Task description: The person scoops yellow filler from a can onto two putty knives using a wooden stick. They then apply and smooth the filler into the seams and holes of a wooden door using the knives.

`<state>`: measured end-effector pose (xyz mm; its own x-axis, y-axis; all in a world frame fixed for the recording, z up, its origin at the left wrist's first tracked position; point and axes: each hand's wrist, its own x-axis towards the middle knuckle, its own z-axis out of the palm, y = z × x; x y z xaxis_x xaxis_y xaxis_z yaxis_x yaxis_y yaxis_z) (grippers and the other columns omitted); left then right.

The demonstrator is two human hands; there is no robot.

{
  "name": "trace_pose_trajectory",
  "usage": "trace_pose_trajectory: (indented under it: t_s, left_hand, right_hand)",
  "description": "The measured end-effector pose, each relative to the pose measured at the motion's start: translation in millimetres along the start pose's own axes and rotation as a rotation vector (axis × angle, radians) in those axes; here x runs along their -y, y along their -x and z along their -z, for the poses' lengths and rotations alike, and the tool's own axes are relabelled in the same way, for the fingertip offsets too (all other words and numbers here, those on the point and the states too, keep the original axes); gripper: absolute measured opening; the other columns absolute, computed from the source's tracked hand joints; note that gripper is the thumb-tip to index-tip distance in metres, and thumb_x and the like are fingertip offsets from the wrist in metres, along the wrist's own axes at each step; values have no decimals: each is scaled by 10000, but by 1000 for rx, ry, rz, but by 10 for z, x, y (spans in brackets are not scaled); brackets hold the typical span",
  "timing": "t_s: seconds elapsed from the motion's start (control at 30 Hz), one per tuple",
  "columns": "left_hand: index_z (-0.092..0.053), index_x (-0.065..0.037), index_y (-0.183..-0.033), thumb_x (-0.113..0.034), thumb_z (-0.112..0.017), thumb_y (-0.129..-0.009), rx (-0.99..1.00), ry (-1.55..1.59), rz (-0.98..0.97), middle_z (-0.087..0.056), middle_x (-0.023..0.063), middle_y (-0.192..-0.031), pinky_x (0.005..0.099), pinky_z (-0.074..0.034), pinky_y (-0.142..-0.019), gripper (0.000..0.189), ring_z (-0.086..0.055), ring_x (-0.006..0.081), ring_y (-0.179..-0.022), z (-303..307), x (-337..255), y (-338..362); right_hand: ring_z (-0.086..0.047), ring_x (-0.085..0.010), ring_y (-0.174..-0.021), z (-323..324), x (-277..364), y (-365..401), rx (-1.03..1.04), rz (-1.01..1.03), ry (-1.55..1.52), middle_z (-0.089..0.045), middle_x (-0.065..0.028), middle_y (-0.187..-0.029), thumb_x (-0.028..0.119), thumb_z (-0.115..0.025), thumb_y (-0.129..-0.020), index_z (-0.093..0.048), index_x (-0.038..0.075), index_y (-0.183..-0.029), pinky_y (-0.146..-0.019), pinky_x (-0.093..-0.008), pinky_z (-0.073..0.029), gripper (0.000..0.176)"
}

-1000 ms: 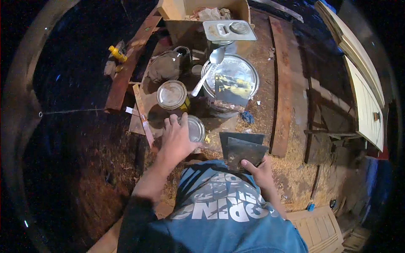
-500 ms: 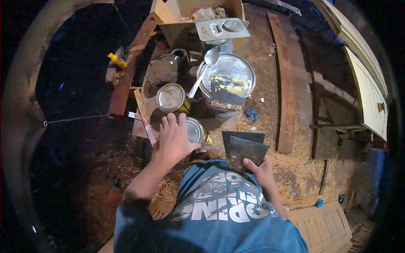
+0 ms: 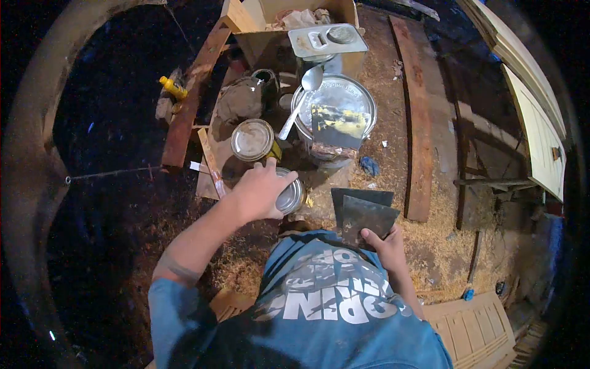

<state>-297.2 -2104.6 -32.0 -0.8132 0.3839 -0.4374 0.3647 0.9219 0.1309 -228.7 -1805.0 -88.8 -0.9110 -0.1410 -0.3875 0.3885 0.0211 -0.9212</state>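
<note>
My left hand (image 3: 261, 189) is curled round the rim of a small round tin (image 3: 291, 194), whose metal top partly shows to the right of the fingers. Just beyond it stands a yellow-sided tin (image 3: 252, 140) with a smeared lid. In my right hand (image 3: 387, 246) are two thin dark square plates (image 3: 370, 216), overlapping, with my thumb pressed on the nearer one. A large tin (image 3: 347, 92) stands ahead; on its lid lie a metal spoon (image 3: 312, 79) and a dark scraper blade (image 3: 340, 129) smeared with yellow paste.
A rectangular metal can (image 3: 329, 42) stands behind the large tin, before a cardboard box (image 3: 261, 42) of scraps. A dusty cloth bundle (image 3: 241, 98) sits left. Wooden beams (image 3: 413, 123) flank both sides. Pale panels (image 3: 467, 323) lie lower right; shavings cover the ground.
My left hand has come down and right onto the small tin, its fingers now closing round the rim. The plates in my right hand have shifted slightly right.
</note>
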Motion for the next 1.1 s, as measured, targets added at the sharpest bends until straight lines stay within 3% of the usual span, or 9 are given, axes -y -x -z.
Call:
trace_pose_trajectory:
  t_s: [0.23, 0.57, 0.63, 0.7, 0.77, 0.9, 0.97, 1.03, 1.1]
  left_hand:
    - [-447, -193, -1302, -370, -806, -547, -86, 173, 27, -487, 233, -1118, 427, -447, -896, 855, -530, 392, -1026, 421, 390, 251]
    - [-493, -31, -1205, -377, -747, -678, -830, 470, 384, -508, 225, -1179, 443, -438, -891, 679, -531, 379, -1046, -174, 1212, -164]
    - [-523, 5, -1128, -367, -687, -744, -934, 700, 676, -545, 232, -1115, 463, -431, -884, 559, -542, 394, -1015, -477, 1504, -6]
    - [-534, -1, -1096, -355, -641, -778, -867, 400, 1038, -574, 210, -1070, 473, -435, -853, 488, -563, 391, -969, -1161, 1704, 104]
    - [-523, 8, -1121, -333, -615, -795, -562, 453, 1246, -560, 199, -1127, 477, -439, -835, 481, -571, 388, -965, -1583, 1606, 117]
    - [-581, 5, -1047, -313, -585, -828, -1187, 287, 591, -590, 236, -1056, 466, -441, -847, 386, -561, 388, -1004, -1981, 1407, 88]
    - [-579, 0, -1061, -269, -574, -847, -681, 660, 1041, -610, 234, -981, 456, -450, -810, 344, -570, 414, -954, -1903, 1374, 192]
    - [-524, -2, -1143, -209, -533, -884, -605, 454, 960, -621, 170, -882, 402, -474, -677, 331, -607, 338, -757, -2309, 1716, 333]
    - [-493, -12, -1173, -197, -511, -907, -695, 929, 994, -585, 102, -816, 327, -438, -572, 325, -556, 224, -639, -1893, 1477, 560]
  right_hand:
    - [-620, -149, -787, 55, -65, 59, -96, 2, 7, -669, -79, -910, 81, -711, -763, -616, -16, -976, -743, -287, -496, 252]
    - [-618, -137, -808, 30, -5, 23, -4, -35, 28, -668, -78, -927, 82, -696, -776, -613, -24, -988, -745, -280, -491, 251]
    - [-616, -139, -807, 19, -21, 11, -8, -31, 28, -667, -80, -928, 82, -695, -776, -611, -28, -992, -746, -285, -490, 256]
    - [-612, -144, -805, 18, -66, 3, -29, -43, 16, -666, -84, -921, 90, -697, -776, -607, -32, -994, -751, -296, -489, 265]
    - [-608, -151, -811, -33, -105, -13, -48, -11, -2, -664, -87, -923, 99, -699, -775, -601, -36, -1007, -761, -307, -486, 285]
    - [-601, -163, -835, -92, 164, -9, -14, -8, 157, -657, -94, -943, 121, -703, -776, -586, -33, -1045, -783, -319, -479, 331]
    - [-597, -156, -845, -89, 55, -93, 26, -9, 186, -653, -90, -964, 131, -703, -780, -580, -19, -1064, -783, -309, -476, 344]
    - [-596, -151, -842, -107, 16, -166, 78, 16, 154, -654, -86, -958, 137, -702, -783, -583, -10, -1061, -777, -307, -477, 337]
    - [-597, -148, -833, -95, 10, -181, 120, 17, 111, -656, -80, -946, 139, -702, -783, -587, -4, -1055, -769, -305, -478, 328]
